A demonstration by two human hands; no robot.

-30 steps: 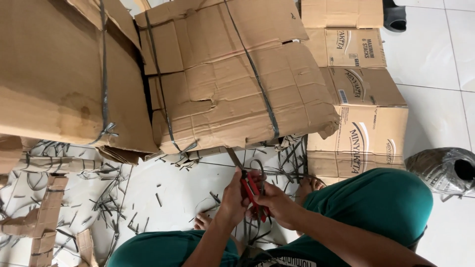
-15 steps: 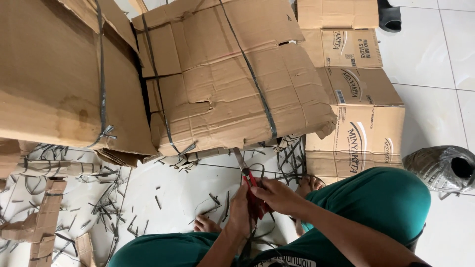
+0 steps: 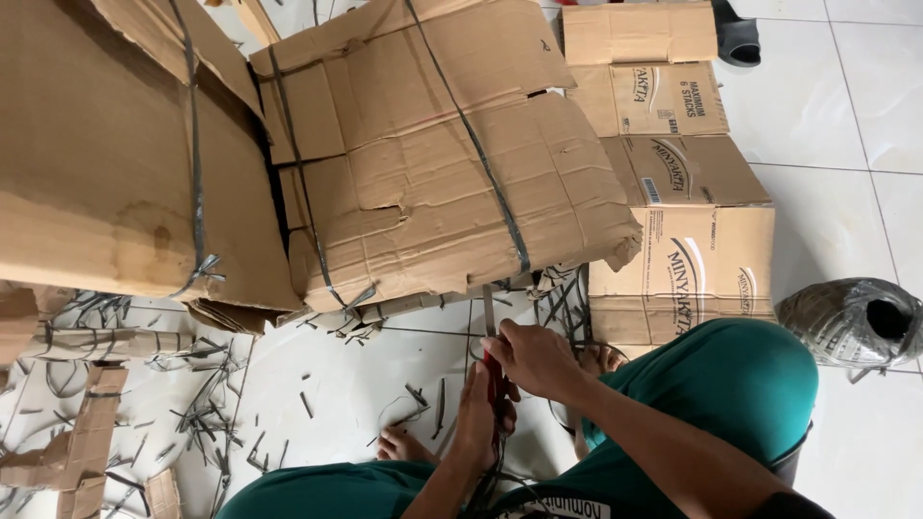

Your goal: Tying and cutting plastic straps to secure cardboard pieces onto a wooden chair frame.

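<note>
The right hand (image 3: 534,358) has moved up toward the strapped cardboard bundle (image 3: 433,163), its fingers wrapped over the red-handled cutters (image 3: 494,370), whose blade now points straight up at the bundle's lower edge. The left hand (image 3: 481,415) sits below, fingers closed around dark strapping (image 3: 486,471). Handles are mostly hidden between both hands.

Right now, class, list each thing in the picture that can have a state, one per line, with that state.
Cardboard bundle: flattened, torn, bound with dark straps.
Left bundle: strapped, strap knotted at its lower edge.
Printed boxes: flattened, lying on the floor.
Strap roll: wound, lying on its side.
Red-handled tool: held upright, jaws hidden.
Right hand: closed around the tool's top.
Left hand: gripping below it.
Strap scraps: cut, scattered.
</note>
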